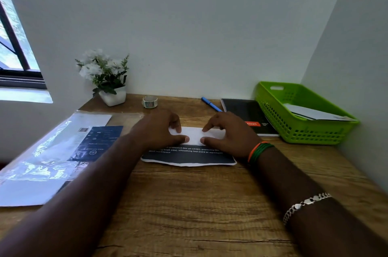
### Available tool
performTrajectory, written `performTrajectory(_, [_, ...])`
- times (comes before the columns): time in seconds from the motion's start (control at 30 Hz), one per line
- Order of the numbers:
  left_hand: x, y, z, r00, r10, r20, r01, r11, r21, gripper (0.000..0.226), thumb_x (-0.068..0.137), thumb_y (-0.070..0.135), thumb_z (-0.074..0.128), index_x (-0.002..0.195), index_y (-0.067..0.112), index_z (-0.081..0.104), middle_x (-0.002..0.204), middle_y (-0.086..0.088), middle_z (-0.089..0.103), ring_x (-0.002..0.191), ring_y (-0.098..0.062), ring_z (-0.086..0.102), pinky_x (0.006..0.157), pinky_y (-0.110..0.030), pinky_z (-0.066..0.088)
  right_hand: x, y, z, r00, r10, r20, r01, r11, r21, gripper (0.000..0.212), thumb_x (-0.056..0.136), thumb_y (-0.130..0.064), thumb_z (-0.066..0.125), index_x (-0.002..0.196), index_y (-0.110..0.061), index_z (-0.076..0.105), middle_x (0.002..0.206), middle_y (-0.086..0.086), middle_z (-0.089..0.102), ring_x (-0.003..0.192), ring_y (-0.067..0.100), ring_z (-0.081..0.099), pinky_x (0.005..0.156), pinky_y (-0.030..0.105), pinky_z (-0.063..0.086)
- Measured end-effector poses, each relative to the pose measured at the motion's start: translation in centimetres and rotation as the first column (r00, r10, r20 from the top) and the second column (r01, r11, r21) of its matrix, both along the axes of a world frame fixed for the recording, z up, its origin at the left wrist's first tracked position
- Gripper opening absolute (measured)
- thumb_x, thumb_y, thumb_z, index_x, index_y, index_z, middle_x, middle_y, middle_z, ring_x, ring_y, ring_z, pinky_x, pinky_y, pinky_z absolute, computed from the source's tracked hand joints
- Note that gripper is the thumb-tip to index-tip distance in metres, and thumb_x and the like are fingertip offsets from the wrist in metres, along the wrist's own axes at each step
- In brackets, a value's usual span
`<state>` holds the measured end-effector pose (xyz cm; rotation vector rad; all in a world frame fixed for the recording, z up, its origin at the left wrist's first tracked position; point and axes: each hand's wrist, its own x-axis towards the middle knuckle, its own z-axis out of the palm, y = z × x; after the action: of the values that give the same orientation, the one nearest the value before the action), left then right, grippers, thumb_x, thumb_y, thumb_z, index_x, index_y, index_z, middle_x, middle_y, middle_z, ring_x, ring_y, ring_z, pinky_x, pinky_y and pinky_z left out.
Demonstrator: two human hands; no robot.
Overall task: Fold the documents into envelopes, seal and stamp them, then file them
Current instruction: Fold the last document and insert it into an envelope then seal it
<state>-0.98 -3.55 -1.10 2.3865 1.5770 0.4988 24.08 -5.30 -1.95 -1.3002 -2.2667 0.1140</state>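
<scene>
Closest to the camera it's just the two bare forearms stretched over the brown wood-grain desk (pixel 189 204). The right arm wears a chunky silver chain bracelet (pixel 305 204), and further up, at the wrist, a bunch of orange and green string bands (pixel 259 150).

A bit further out, in the middle of the desk, sits the dark navy printed document with white lettering (pixel 189 157), lying flat with its far part folded over so the white back faces up. Both hands are on that white fold. The left hand (pixel 161 131) has its thumb and fingertips down on the paper, fingers bent, and the right hand (pixel 225 133) mirrors it, so they're pressing or pinching the folded edge from both sides. The thumbs nearly meet in the middle.

Off to the left there's a clear crinkly plastic sleeve with white and navy printed sheets inside (pixel 63 147), lying flat near the desk edge.

Right of the hands is a black spiral notebook with an orange label (pixel 252 116), and past it a bright green perforated plastic basket (pixel 302 128) with a white envelope (pixel 315 113) inside.

Back by the wall: a blue pen (pixel 211 104), a small roll of clear tape (pixel 150 101), and a white pot of white flowers with green leaves (pixel 105 76). A dark-framed window (pixel 14 51) is on the far left.
</scene>
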Motion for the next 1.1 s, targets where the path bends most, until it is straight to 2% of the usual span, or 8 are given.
performTrajectory(0.13, [0.4,0.1,-0.3,1.000,-0.007,-0.008,0.007,1.000,0.011,0.032,0.081,0.056,0.075,0.104,0.037,0.063,0.116,0.013,0.058,0.108,-0.009,0.055,0.093,-0.036,0.052,-1.3,0.5,-0.4,0.993,-0.004,0.115,0.009,0.999,-0.040,0.037,0.089,-0.049,0.067,0.118,-0.028,0.069,0.119,-0.008,0.066,0.114,0.010,0.057,0.103,0.034,0.046])
performTrajectory(0.27, [1.9,-0.4,-0.5,0.997,-0.044,-0.061,0.048,0.996,0.069,0.047,0.088,0.052,0.068,0.130,0.033,0.062,0.126,0.009,0.054,0.115,-0.011,0.051,0.096,-0.036,0.050,-1.8,0.4,-0.5,0.988,-0.052,0.147,0.062,0.996,-0.064,0.037,0.092,-0.048,0.063,0.124,-0.028,0.066,0.121,-0.007,0.065,0.112,0.011,0.057,0.098,0.030,0.047])
performTrajectory(0.47, [3.5,-0.8,-1.2,0.982,-0.139,-0.130,0.150,0.986,0.075,0.046,0.099,0.048,0.052,0.140,0.027,0.058,0.134,0.004,0.048,0.122,-0.016,0.046,0.103,-0.040,0.044,-2.3,0.2,-0.4,0.987,-0.093,0.134,0.104,0.992,-0.076,0.028,0.095,-0.041,0.061,0.119,-0.028,0.066,0.118,-0.007,0.064,0.111,0.012,0.056,0.094,0.029,0.046])
performTrajectory(0.6, [2.4,0.0,-0.8,0.997,-0.049,-0.062,0.052,0.997,0.050,0.035,0.098,0.038,0.060,0.129,0.024,0.065,0.124,0.005,0.055,0.115,-0.013,0.052,0.101,-0.036,0.048,-2.3,0.3,-0.4,0.985,-0.111,0.132,0.123,0.988,-0.088,0.027,0.095,-0.042,0.060,0.119,-0.030,0.065,0.120,-0.009,0.063,0.112,0.011,0.055,0.096,0.030,0.046])
performTrajectory(0.73, [0.5,0.8,-0.5,0.993,0.121,0.018,-0.120,0.993,-0.013,0.013,0.096,0.033,0.059,0.101,0.027,0.070,0.106,0.004,0.070,0.093,-0.012,0.063,0.087,-0.039,0.055,-2.1,0.3,-0.5,0.986,-0.117,0.120,0.130,0.986,-0.107,0.027,0.095,-0.042,0.060,0.119,-0.031,0.064,0.119,-0.009,0.063,0.109,0.010,0.055,0.093,0.028,0.046])
performTrajectory(0.83, [-0.1,0.8,0.0,0.971,0.235,-0.046,-0.236,0.971,-0.023,0.015,0.096,0.031,0.059,0.093,0.019,0.068,0.095,-0.003,0.071,0.085,-0.017,0.065,0.075,-0.035,0.054,-2.2,0.4,-0.5,0.987,-0.110,0.115,0.122,0.987,-0.106,0.027,0.096,-0.041,0.060,0.120,-0.030,0.064,0.120,-0.009,0.063,0.109,0.009,0.054,0.095,0.028,0.046])
performTrajectory(0.97, [1.2,-0.2,-0.3,0.976,0.132,-0.175,-0.122,0.990,0.066,0.037,0.097,0.044,0.059,0.124,0.018,0.061,0.129,-0.003,0.055,0.117,-0.021,0.055,0.099,-0.042,0.051,-2.5,0.2,-0.4,0.985,-0.118,0.129,0.131,0.987,-0.093,0.029,0.096,-0.040,0.059,0.122,-0.029,0.063,0.122,-0.008,0.062,0.112,0.011,0.054,0.097,0.029,0.045])
performTrajectory(1.1, [3.3,-0.7,-0.8,0.981,-0.023,-0.194,0.034,0.998,0.055,0.050,0.098,0.048,0.056,0.140,0.022,0.052,0.141,-0.001,0.044,0.131,-0.020,0.041,0.109,-0.041,0.042,-2.9,0.0,-0.3,0.977,-0.140,0.161,0.153,0.986,-0.071,0.030,0.096,-0.040,0.058,0.123,-0.029,0.063,0.124,-0.005,0.062,0.116,0.014,0.055,0.101,0.037,0.046])
